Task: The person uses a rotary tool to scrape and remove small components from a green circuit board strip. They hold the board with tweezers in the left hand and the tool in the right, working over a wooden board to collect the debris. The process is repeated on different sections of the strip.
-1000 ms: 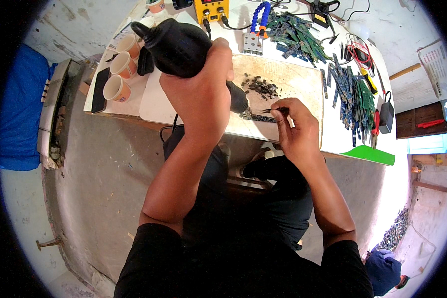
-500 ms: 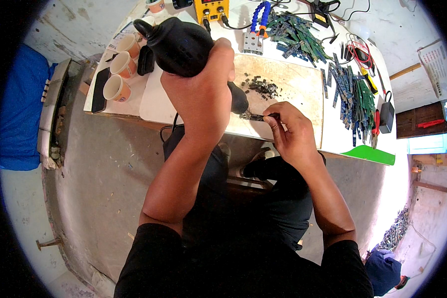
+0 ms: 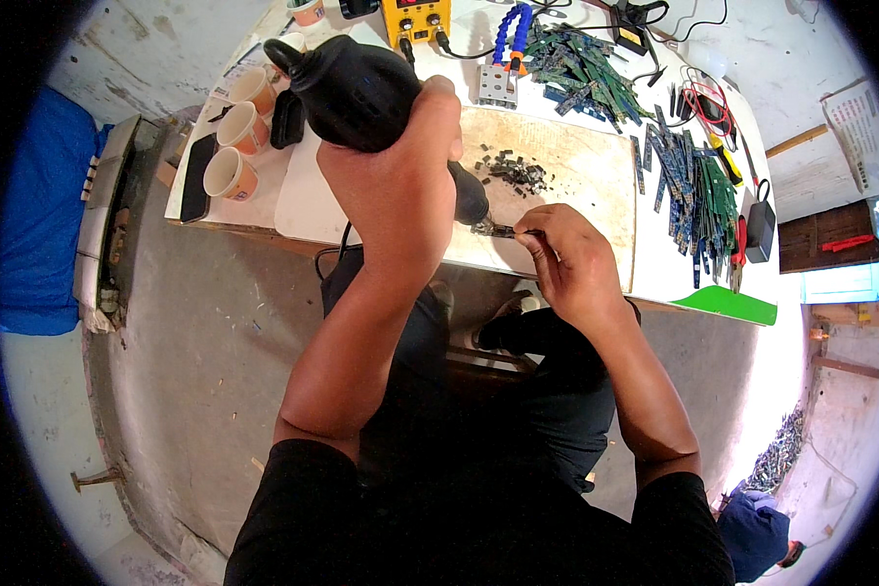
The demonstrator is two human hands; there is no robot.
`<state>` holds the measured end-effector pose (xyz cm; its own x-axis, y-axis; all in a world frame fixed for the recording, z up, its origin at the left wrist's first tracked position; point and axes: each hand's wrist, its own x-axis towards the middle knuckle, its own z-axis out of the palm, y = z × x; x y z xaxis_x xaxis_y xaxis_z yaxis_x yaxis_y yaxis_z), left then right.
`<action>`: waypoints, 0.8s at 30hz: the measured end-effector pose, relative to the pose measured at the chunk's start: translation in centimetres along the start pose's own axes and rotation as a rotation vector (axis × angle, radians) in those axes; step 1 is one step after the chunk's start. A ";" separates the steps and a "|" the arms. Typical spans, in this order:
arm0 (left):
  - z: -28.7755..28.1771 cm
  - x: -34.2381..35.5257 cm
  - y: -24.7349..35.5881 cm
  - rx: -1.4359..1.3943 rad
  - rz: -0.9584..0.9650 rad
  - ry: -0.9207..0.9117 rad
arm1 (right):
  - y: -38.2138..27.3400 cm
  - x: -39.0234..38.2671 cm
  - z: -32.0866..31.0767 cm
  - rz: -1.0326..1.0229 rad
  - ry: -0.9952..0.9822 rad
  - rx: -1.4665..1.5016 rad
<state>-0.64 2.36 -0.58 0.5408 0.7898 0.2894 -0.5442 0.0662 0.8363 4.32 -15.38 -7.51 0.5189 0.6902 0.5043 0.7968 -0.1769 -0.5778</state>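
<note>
In my left hand (image 3: 396, 190) is a black heat gun (image 3: 356, 93), the fingers wrapped around its body. Its nozzle points down toward the near edge of a tan board (image 3: 591, 181) on the table. Just below the nozzle is a thin dark circuit-board strip (image 3: 503, 231), pinched at its right end between the thumb and fingers of my right hand (image 3: 578, 259). Whether the nozzle touches the strip I cannot tell. Beyond the strip, a scatter of small black chips (image 3: 518, 173) lies on the board.
Several paper cups (image 3: 230, 176) and a black phone (image 3: 197, 176) stand at the left. Piles of circuit-board strips (image 3: 693, 195) lie right. A yellow power unit (image 3: 416, 21) and metal block (image 3: 498, 86) are behind; a person (image 3: 754, 532) is at lower right.
My right hand has shifted very slightly, its fingers drawing closer together on the strip. The heat gun and my left hand have stayed almost in place.
</note>
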 end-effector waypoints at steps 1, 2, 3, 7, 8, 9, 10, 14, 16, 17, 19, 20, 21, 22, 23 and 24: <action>-0.1 0.0 0.0 0.012 0.013 -0.007 | 0.0 0.0 0.0 0.001 0.001 -0.002; -0.1 0.0 -0.1 0.022 0.025 -0.013 | -0.1 0.1 -0.1 -0.005 0.001 -0.008; -0.2 0.1 -0.1 0.033 0.037 -0.020 | -0.2 0.1 -0.1 -0.011 0.002 -0.014; 0.0 0.0 0.0 0.017 0.029 -0.014 | -0.1 0.0 -0.2 -0.033 0.041 -0.014; -0.1 0.0 0.1 0.020 0.029 -0.010 | -0.1 0.0 -0.3 0.005 0.059 -0.018; -0.1 0.0 0.1 0.023 0.028 -0.007 | -0.2 0.1 -0.5 0.043 0.077 -0.021; -0.1 -0.1 0.1 0.008 0.022 -0.005 | -0.2 0.1 -0.7 0.082 0.096 -0.025; 0.3 -0.2 0.0 -0.021 -0.002 -0.022 | 0.6 0.2 -1.1 0.192 0.211 -0.105; 0.4 -0.3 0.0 -0.028 -0.014 -0.037 | 0.5 -0.2 -1.1 0.210 0.218 -0.065; 0.5 -0.4 -0.1 -0.039 -0.024 -0.046 | 0.2 -0.4 -1.3 0.224 0.211 -0.041; 0.6 -0.5 -0.2 -0.045 -0.025 -0.065 | 0.0 -0.8 -1.3 0.231 0.193 -0.003; 0.6 -0.6 -0.3 -0.040 -0.014 -0.075 | 0.1 -1.0 -1.3 0.223 0.183 0.012; 0.6 -0.7 -0.3 -0.035 -0.003 -0.084 | 0.2 -1.2 -1.3 0.215 0.173 0.027; 0.7 -0.7 -0.2 -0.035 -0.009 -0.078 | 0.2 -1.3 -1.3 0.201 0.164 0.033; 0.8 -0.8 -0.3 -0.037 -0.017 -0.074 | 0.3 -1.4 -1.4 0.189 0.155 0.035; 0.9 -0.8 -0.3 -0.040 -0.024 -0.069 | 0.4 -1.5 -1.5 0.176 0.146 0.037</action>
<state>-0.32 1.14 -0.64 0.5965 0.7436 0.3020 -0.5546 0.1100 0.8248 4.29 -17.50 -7.53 0.6904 0.5414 0.4797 0.6795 -0.2578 -0.6869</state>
